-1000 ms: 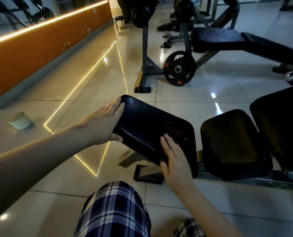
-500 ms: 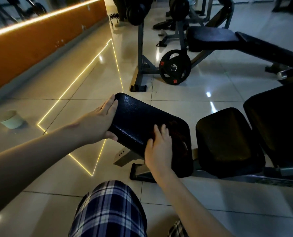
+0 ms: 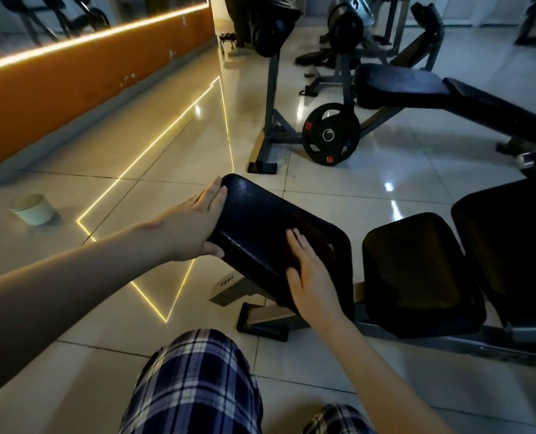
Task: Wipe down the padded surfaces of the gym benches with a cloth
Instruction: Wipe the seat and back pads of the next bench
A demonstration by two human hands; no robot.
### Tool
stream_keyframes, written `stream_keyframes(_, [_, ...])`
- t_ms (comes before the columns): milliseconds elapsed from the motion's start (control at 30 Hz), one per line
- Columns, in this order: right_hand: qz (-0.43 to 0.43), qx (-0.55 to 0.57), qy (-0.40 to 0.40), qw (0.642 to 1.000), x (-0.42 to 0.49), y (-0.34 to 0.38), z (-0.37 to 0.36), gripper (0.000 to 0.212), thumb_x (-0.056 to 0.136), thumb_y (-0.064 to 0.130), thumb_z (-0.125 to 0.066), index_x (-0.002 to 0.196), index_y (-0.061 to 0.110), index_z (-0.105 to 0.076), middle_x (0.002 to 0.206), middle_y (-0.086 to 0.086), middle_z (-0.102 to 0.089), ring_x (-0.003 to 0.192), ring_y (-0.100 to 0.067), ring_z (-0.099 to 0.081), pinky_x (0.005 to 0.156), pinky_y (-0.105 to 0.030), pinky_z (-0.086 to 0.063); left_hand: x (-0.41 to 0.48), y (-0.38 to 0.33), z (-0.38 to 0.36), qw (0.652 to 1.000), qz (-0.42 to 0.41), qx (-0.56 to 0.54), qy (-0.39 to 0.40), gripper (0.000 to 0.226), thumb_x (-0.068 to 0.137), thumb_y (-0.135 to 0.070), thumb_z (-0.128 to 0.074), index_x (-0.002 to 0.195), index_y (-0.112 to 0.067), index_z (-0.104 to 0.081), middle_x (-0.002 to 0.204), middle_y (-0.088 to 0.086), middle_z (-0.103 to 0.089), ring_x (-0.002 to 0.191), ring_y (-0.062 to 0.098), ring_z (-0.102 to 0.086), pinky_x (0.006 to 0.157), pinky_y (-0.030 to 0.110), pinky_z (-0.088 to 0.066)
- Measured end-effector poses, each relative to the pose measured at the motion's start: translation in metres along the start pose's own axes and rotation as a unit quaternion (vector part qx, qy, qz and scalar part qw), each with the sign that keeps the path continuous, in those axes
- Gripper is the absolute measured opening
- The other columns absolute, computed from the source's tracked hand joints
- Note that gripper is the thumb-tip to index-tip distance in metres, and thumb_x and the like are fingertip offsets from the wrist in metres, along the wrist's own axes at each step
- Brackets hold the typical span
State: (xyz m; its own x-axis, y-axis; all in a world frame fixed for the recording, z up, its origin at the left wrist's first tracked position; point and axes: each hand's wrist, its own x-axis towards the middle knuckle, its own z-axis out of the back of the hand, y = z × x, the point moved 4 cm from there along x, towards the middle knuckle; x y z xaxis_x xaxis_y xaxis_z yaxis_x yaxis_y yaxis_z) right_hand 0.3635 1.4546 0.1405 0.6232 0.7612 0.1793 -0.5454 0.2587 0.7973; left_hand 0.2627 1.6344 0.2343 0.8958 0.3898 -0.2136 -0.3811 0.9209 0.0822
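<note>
Left hand [image 3: 191,230] braces the pad [image 3: 260,227], right hand [image 3: 310,274] presses the cloth [image 3: 318,236], both with fingers straight; firm overlapping strokes suit.

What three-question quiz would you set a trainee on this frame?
1. True or false: the left hand and the right hand both touch the same tilted pad.
2. What lies under the right hand's fingers? A. a dark cloth B. a spray bottle C. a sponge
3. Fill in: on the floor, left of the left arm, stands a pale ____.

Key: 1 true. 2 A. 3 cup.
</note>
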Motion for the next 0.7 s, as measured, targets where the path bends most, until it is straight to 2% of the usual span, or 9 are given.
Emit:
stream_keyframes(200, [-0.129,0.031,-0.068,0.989,-0.047,-0.066,0.023,0.058,0.099,0.008,-0.041,0.150,0.030,-0.024,0.158,0.005,-0.024,0.145,-0.010,-0.020,0.117,-0.043,-0.027,0.002,-0.003,-0.001,1.000,-0.007,-0.001,-0.007,0.118,0.084,-0.046,-0.068,0.149,-0.005,0.022,0.155,0.011,0.034,0.149,0.029,0.005,0.119,0.035,-0.016])
stream_keyframes(333, [-0.168,0.037,-0.097,0.980,-0.033,-0.051,0.014,0.051,0.100,0.010,-0.040,0.150,0.020,-0.030,0.158,-0.004,-0.024,0.146,-0.017,-0.020,0.119,-0.041,-0.023,0.003,-0.004,-0.003,1.000,0.000,0.005,-0.001,0.120,0.083,-0.046,-0.069,0.149,-0.005,0.022,0.154,0.009,0.036,0.149,0.031,0.002,0.120,0.040,-0.021])
stream_keyframes(400, [-0.155,0.042,-0.092,0.983,-0.020,-0.030,0.006,0.049,0.101,0.012,-0.040,0.149,0.020,-0.032,0.158,-0.004,-0.023,0.146,-0.019,-0.022,0.118,-0.042,-0.026,0.003,-0.005,-0.002,1.000,0.004,0.022,0.010,0.119,0.084,-0.048,-0.067,0.148,-0.005,0.024,0.153,0.011,0.036,0.149,0.032,0.003,0.122,0.043,-0.015])
stream_keyframes(467, [-0.131,0.063,-0.065,0.987,-0.008,-0.006,0.001,0.048,0.101,0.013,-0.040,0.148,0.024,-0.034,0.157,0.003,-0.023,0.138,-0.015,-0.039,0.110,-0.037,-0.040,0.000,-0.007,0.001,0.998,0.011,0.065,0.016,0.117,0.086,-0.052,-0.063,0.146,-0.004,0.026,0.153,0.014,0.034,0.149,0.030,0.005,0.121,0.050,0.000])
stream_keyframes(500, [-0.122,0.082,-0.049,0.988,-0.003,0.004,0.001,0.047,0.101,0.014,-0.040,0.146,0.026,-0.036,0.154,0.008,-0.025,0.123,-0.009,-0.053,0.099,-0.029,-0.048,-0.001,-0.009,0.002,0.997,0.016,0.078,0.024,0.116,0.087,-0.054,-0.061,0.146,-0.004,0.026,0.153,0.015,0.033,0.149,0.030,0.007,0.119,0.055,0.008])
stream_keyframes(533, [-0.117,0.109,-0.033,0.987,0.002,0.016,0.002,0.045,0.101,0.015,-0.040,0.145,0.027,-0.038,0.150,0.013,-0.028,0.109,-0.002,-0.059,0.089,-0.021,-0.050,-0.001,-0.010,0.004,0.996,0.022,0.081,0.032,0.115,0.087,-0.056,-0.059,0.147,-0.004,0.025,0.154,0.016,0.032,0.149,0.030,0.009,0.116,0.058,0.012])
stream_keyframes(567, [-0.114,0.141,-0.017,0.983,0.006,0.028,0.006,0.043,0.101,0.015,-0.041,0.143,0.027,-0.042,0.146,0.016,-0.033,0.107,0.002,-0.058,0.090,-0.018,-0.048,-0.002,-0.011,0.008,0.996,0.027,0.074,0.038,0.114,0.087,-0.058,-0.057,0.148,-0.005,0.023,0.154,0.017,0.031,0.148,0.030,0.012,0.114,0.060,0.015])
stream_keyframes(633, [-0.122,0.203,0.010,0.971,0.012,0.048,0.016,0.038,0.101,0.017,-0.041,0.136,0.030,-0.050,0.135,0.015,-0.050,0.122,-0.006,-0.051,0.104,-0.026,-0.041,-0.005,-0.017,0.016,0.998,0.024,0.040,0.048,0.112,0.087,-0.063,-0.055,0.151,-0.009,0.020,0.155,0.017,0.031,0.147,0.031,0.017,0.112,0.063,0.017])
stream_keyframes(700, [-0.142,0.264,0.037,0.953,0.015,0.066,0.030,0.033,0.102,0.021,-0.041,0.127,0.035,-0.057,0.114,0.015,-0.061,0.113,-0.014,-0.058,0.097,-0.035,-0.050,-0.008,-0.028,0.028,0.999,-0.001,-0.022,0.038,0.110,0.086,-0.063,-0.055,0.152,-0.013,0.017,0.157,0.015,0.029,0.148,0.031,0.015,0.113,0.062,0.016])
